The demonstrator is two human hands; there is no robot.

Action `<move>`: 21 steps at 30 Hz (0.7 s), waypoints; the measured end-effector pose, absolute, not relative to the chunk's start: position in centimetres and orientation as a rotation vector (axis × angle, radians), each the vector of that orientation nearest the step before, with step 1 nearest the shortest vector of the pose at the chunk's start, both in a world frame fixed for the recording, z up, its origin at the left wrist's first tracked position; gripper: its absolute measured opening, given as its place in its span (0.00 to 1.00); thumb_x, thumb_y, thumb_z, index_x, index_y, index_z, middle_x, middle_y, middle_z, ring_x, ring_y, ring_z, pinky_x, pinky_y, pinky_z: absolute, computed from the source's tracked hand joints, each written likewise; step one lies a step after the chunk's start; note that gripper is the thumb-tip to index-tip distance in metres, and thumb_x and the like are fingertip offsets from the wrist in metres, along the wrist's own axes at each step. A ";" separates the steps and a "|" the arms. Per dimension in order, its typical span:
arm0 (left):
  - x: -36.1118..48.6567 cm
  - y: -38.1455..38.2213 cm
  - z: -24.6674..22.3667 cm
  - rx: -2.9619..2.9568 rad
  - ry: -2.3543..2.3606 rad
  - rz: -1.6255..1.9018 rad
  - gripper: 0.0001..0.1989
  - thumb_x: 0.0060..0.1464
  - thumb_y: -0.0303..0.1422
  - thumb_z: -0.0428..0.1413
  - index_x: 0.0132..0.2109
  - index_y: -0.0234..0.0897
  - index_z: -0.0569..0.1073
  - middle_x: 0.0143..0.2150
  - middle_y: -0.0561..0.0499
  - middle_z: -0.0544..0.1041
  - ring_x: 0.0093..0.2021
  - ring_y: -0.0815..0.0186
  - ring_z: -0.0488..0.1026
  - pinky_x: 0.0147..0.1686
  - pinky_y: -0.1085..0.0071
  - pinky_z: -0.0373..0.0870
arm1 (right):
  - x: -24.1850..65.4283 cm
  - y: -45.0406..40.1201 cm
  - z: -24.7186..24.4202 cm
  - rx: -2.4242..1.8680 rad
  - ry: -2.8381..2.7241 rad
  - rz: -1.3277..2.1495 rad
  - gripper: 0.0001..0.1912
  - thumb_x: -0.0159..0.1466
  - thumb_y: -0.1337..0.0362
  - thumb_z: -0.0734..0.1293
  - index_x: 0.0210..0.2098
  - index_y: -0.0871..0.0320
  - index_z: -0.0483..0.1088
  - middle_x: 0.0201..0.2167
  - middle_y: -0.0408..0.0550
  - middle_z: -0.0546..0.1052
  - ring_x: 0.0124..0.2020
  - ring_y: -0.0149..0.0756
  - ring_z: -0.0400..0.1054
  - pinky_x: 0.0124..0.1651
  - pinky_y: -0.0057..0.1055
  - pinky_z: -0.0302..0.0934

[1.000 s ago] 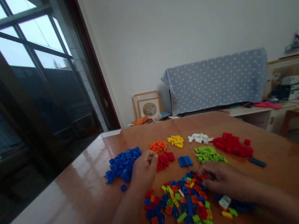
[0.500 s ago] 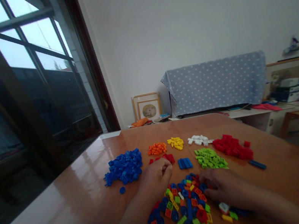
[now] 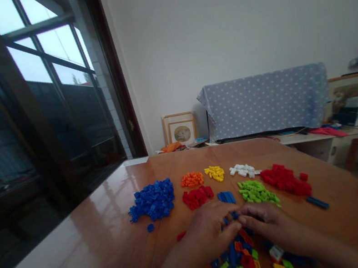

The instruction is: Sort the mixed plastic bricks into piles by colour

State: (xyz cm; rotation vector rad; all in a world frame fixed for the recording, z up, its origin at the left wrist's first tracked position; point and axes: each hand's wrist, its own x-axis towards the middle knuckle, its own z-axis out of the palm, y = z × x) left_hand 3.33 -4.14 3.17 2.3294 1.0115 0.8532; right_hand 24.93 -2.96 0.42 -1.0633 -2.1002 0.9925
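Observation:
My left hand (image 3: 212, 227) and my right hand (image 3: 263, 218) meet over the far part of a mixed heap of building blocks (image 3: 235, 258). Small blue pieces (image 3: 235, 214) show between the fingertips of both hands. The right thumb and fingers are pinched together at one of them. Curled inward, the left fingers close on something mostly hidden. Beneath the hands lie red, orange, green, yellow and blue blocks, partly covered by the left hand and forearm. Just beyond the fingertips sits a row of flat blue pieces (image 3: 226, 197).
Sorted piles lie farther back on the wooden table (image 3: 90, 242): blue (image 3: 154, 200), orange (image 3: 191, 179), red bricks (image 3: 197, 197), yellow (image 3: 214, 173), white (image 3: 242, 170), light green (image 3: 256, 192) and larger red (image 3: 286, 179). A dark blue bar (image 3: 317, 202) lies at right.
My left hand has moved right and nearer, from beside the red bricks to the mixed heap, meeting my right hand. The red bricks are uncovered. The camera view has shifted slightly.

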 end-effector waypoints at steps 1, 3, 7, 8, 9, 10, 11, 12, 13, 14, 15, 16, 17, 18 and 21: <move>3.4 -4.3 3.3 2.356 0.999 0.830 0.13 0.59 0.33 0.55 0.50 0.41 0.77 0.40 0.48 0.78 0.40 0.64 0.72 0.39 0.72 0.67 | 24.8 -3.0 0.4 -1.045 -2.105 0.996 0.20 0.69 0.49 0.59 0.35 0.57 0.73 0.31 0.43 0.74 0.33 0.33 0.66 0.36 0.27 0.58; 3.4 -4.3 3.6 2.378 0.991 0.793 0.11 0.59 0.32 0.55 0.47 0.40 0.78 0.40 0.48 0.78 0.41 0.64 0.72 0.39 0.72 0.66 | 24.6 -3.1 0.3 -1.028 -2.102 1.005 0.20 0.69 0.49 0.59 0.35 0.57 0.73 0.32 0.44 0.75 0.34 0.34 0.67 0.37 0.28 0.59; 3.3 -4.2 3.5 2.336 1.014 0.777 0.10 0.59 0.33 0.55 0.45 0.40 0.78 0.39 0.49 0.77 0.40 0.65 0.72 0.38 0.73 0.66 | 24.5 -3.2 0.5 -1.004 -2.106 1.041 0.20 0.70 0.48 0.58 0.37 0.56 0.73 0.33 0.44 0.75 0.35 0.34 0.67 0.39 0.28 0.60; 3.3 -4.2 3.4 2.321 1.018 0.783 0.10 0.59 0.33 0.55 0.45 0.40 0.78 0.38 0.49 0.77 0.40 0.65 0.72 0.37 0.74 0.65 | 24.4 -3.2 0.5 -1.005 -2.113 1.032 0.21 0.70 0.48 0.57 0.36 0.56 0.73 0.32 0.43 0.75 0.34 0.34 0.67 0.38 0.28 0.60; 3.2 -4.2 3.2 2.305 1.018 0.794 0.10 0.59 0.33 0.55 0.45 0.39 0.78 0.38 0.49 0.77 0.39 0.66 0.72 0.37 0.74 0.65 | 24.4 -3.2 0.4 -1.012 -2.123 1.012 0.22 0.70 0.48 0.57 0.34 0.56 0.72 0.31 0.43 0.74 0.33 0.34 0.66 0.38 0.27 0.60; 3.2 -4.2 3.0 2.288 1.016 0.808 0.09 0.59 0.32 0.55 0.44 0.39 0.78 0.38 0.49 0.77 0.39 0.66 0.72 0.37 0.74 0.66 | 24.4 -3.2 0.3 -1.027 -2.135 0.990 0.23 0.70 0.47 0.56 0.33 0.56 0.71 0.30 0.43 0.73 0.32 0.34 0.65 0.37 0.27 0.60; 3.2 -4.1 2.9 2.271 1.015 0.825 0.09 0.58 0.32 0.55 0.44 0.39 0.78 0.38 0.49 0.78 0.39 0.66 0.72 0.37 0.74 0.66 | 24.4 -3.2 0.2 -1.046 -2.146 0.967 0.23 0.70 0.47 0.56 0.31 0.56 0.70 0.29 0.43 0.72 0.32 0.34 0.65 0.36 0.27 0.59; 3.1 -4.0 2.7 2.253 1.018 0.846 0.09 0.58 0.32 0.55 0.43 0.39 0.78 0.38 0.49 0.78 0.39 0.66 0.72 0.37 0.74 0.66 | 24.5 -3.1 0.0 -1.063 -2.156 0.949 0.24 0.70 0.46 0.55 0.31 0.56 0.70 0.28 0.43 0.71 0.32 0.34 0.65 0.36 0.27 0.59; 3.0 -3.8 2.5 2.232 1.030 0.871 0.09 0.58 0.31 0.55 0.43 0.39 0.78 0.38 0.49 0.78 0.40 0.66 0.72 0.37 0.74 0.66 | 24.5 -3.1 -0.1 -1.081 -2.163 0.935 0.24 0.70 0.46 0.55 0.31 0.56 0.70 0.28 0.43 0.71 0.32 0.34 0.65 0.36 0.27 0.60; 2.8 -3.5 2.3 2.204 1.053 0.905 0.09 0.58 0.31 0.55 0.42 0.39 0.78 0.39 0.49 0.78 0.39 0.66 0.73 0.36 0.74 0.66 | 24.5 -3.1 -0.2 -1.100 -2.161 0.924 0.24 0.70 0.46 0.55 0.31 0.56 0.70 0.29 0.43 0.71 0.32 0.35 0.65 0.36 0.28 0.60; 2.5 -3.1 2.2 2.168 1.087 0.946 0.09 0.57 0.31 0.54 0.42 0.38 0.78 0.38 0.49 0.78 0.39 0.66 0.73 0.36 0.74 0.67 | 24.6 -3.0 -0.2 -1.122 -2.156 0.914 0.25 0.70 0.45 0.55 0.31 0.56 0.70 0.29 0.43 0.71 0.33 0.35 0.65 0.36 0.28 0.60; 2.0 -2.7 2.1 2.127 1.129 0.995 0.09 0.58 0.32 0.54 0.42 0.38 0.77 0.38 0.50 0.78 0.38 0.66 0.73 0.35 0.74 0.67 | 24.7 -3.0 -0.2 -1.143 -2.147 0.903 0.25 0.69 0.45 0.54 0.31 0.56 0.70 0.29 0.44 0.72 0.33 0.36 0.65 0.36 0.28 0.60; 1.4 -2.1 2.0 2.080 1.178 1.053 0.09 0.58 0.32 0.54 0.42 0.38 0.77 0.37 0.50 0.78 0.37 0.67 0.74 0.35 0.74 0.67 | 24.8 -2.9 -0.2 -1.160 -2.136 0.891 0.26 0.69 0.44 0.54 0.31 0.56 0.71 0.29 0.44 0.72 0.33 0.36 0.66 0.36 0.28 0.60; 0.6 -1.5 2.1 2.032 1.233 1.119 0.09 0.58 0.33 0.53 0.43 0.37 0.77 0.37 0.50 0.78 0.36 0.67 0.74 0.35 0.74 0.67 | 24.9 -2.9 -0.2 -1.174 -2.127 0.883 0.26 0.69 0.44 0.54 0.32 0.56 0.71 0.29 0.45 0.73 0.33 0.37 0.66 0.36 0.28 0.61; -2.6 0.3 2.5 1.861 1.444 1.363 0.11 0.57 0.35 0.54 0.43 0.36 0.76 0.36 0.49 0.78 0.35 0.66 0.74 0.35 0.73 0.68 | 25.4 -2.7 -0.2 -1.203 -2.113 0.848 0.25 0.69 0.44 0.54 0.34 0.55 0.73 0.32 0.46 0.76 0.35 0.39 0.69 0.38 0.30 0.62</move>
